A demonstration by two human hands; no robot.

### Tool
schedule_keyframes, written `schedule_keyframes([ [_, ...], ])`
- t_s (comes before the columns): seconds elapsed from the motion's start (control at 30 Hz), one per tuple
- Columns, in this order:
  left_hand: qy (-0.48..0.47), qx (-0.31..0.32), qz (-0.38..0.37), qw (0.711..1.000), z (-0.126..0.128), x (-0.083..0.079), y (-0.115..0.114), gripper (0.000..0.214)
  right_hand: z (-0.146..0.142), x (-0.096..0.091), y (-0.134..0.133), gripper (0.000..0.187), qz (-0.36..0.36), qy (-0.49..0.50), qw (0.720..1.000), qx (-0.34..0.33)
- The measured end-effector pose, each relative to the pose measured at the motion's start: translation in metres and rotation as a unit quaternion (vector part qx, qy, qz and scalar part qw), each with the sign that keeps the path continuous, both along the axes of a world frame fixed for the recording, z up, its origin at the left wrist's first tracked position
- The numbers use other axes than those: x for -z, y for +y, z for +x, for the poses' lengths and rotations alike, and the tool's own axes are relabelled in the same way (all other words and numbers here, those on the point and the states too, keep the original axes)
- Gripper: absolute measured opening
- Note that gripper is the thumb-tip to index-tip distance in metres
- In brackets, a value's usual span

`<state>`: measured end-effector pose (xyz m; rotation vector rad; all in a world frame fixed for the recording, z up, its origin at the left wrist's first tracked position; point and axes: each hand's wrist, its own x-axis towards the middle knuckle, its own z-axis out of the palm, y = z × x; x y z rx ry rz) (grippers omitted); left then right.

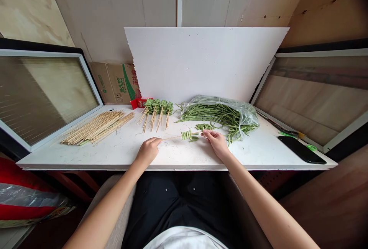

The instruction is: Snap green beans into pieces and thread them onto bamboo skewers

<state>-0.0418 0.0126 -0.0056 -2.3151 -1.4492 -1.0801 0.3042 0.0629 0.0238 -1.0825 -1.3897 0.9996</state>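
Note:
My left hand (pixel 148 150) is closed around the blunt end of a thin bamboo skewer (pixel 171 138), held level just above the white table. Several short green bean pieces (pixel 186 135) are threaded crosswise along it. The skewer's other end reaches the pinched fingertips of my right hand (pixel 215 141); whether a bean piece is also between those fingers is too small to tell. Beneath and beside the skewer lie a few loose cut pieces (pixel 194 139). A small pile of cut beans (pixel 203 126) is just beyond my right fingertips.
Loose bamboo skewers (pixel 97 126) lie at the left. Filled bean skewers (pixel 158 107) are stacked at the back, near a cardboard box (pixel 115 82). A clear plastic bag of long beans (pixel 218 113) sits back right. At the right edge rests a black phone (pixel 301 149).

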Motion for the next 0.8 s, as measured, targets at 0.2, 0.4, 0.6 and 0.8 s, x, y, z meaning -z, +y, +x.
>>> schedule_keyframes([
  [0.2,0.002,0.008,0.012,1.000,-0.0005,-0.0001,0.0000,0.051,0.0016,0.0003,0.0003,0.048,0.005,-0.009,1.000,-0.020],
  [0.4,-0.007,0.020,0.002,1.000,-0.0020,0.0011,0.0018,0.044,0.0026,-0.0016,-0.0032,0.049,0.019,-0.018,0.999,-0.033],
  [0.6,-0.017,0.020,-0.029,0.999,-0.0009,0.0008,0.0028,0.037,0.0004,-0.0035,-0.0042,0.048,0.051,-0.012,0.998,-0.025],
  [0.8,-0.016,0.040,-0.084,0.996,-0.0002,-0.0007,0.0037,0.033,-0.0018,-0.0062,-0.0067,0.042,0.087,-0.011,0.996,-0.008],
])
